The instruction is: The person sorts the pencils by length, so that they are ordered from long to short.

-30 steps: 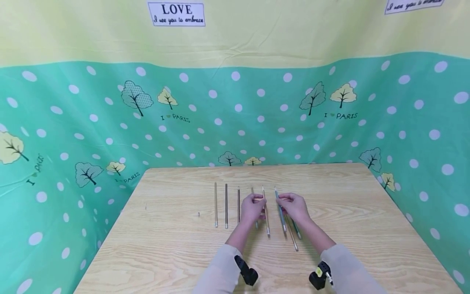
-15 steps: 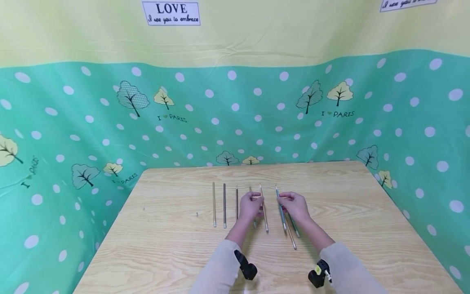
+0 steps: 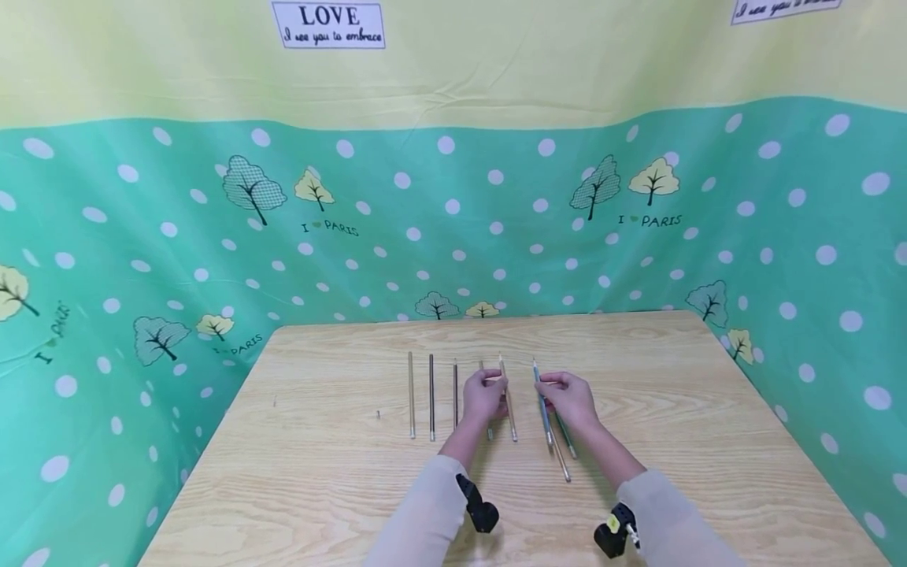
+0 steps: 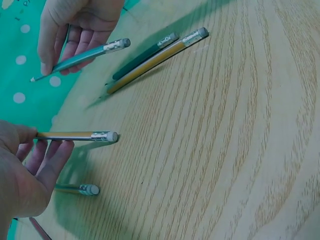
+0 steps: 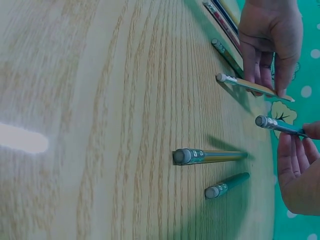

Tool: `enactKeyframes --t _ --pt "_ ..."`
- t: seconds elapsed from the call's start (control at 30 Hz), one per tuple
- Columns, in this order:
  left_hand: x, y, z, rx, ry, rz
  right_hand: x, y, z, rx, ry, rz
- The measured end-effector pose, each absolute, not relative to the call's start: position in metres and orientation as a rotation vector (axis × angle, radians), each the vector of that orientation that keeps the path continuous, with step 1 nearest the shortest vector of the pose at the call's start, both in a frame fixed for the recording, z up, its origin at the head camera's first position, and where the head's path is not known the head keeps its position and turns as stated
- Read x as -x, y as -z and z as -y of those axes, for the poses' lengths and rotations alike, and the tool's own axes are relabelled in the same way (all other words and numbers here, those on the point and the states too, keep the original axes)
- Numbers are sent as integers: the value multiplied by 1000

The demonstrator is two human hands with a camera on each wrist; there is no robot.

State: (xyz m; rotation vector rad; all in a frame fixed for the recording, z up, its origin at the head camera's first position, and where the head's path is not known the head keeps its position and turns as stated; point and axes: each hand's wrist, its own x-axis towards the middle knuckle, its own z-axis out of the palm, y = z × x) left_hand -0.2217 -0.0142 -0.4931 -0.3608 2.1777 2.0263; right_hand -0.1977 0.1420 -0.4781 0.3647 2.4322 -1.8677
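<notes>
In the head view my left hand (image 3: 484,398) pinches a yellow pencil (image 3: 509,409) between thumb and fingers. Its eraser end points toward me; the left wrist view shows a shadow beneath it. My right hand (image 3: 572,402) pinches a blue pencil (image 4: 82,58), eraser end also toward me. Below the right hand a yellow pencil (image 4: 157,62) and a dark green pencil (image 4: 142,59) lie side by side on the table. Left of the held yellow pencil a greenish pencil (image 4: 75,189) lies partly hidden by my left hand.
Further left a tan pencil (image 3: 412,398), a black pencil (image 3: 431,398) and a dark reddish pencil (image 3: 456,398) lie in a spaced row. A tiny bit (image 3: 378,414) lies beside them on the wooden table (image 3: 305,488). A green dotted curtain (image 3: 383,268) hangs behind.
The eraser end of the yellow pencil in my left hand has shifted away from me. The right hand keeps hold of the blue pencil, nearly still. The view has shifted slightly.
</notes>
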Motion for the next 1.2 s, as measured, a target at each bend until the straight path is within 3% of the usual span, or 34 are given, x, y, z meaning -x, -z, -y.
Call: enactKeyframes --t 1.2 --pt "236 511 1 378 -2132 -2185 193 488 -152 -390 1832 -2447"
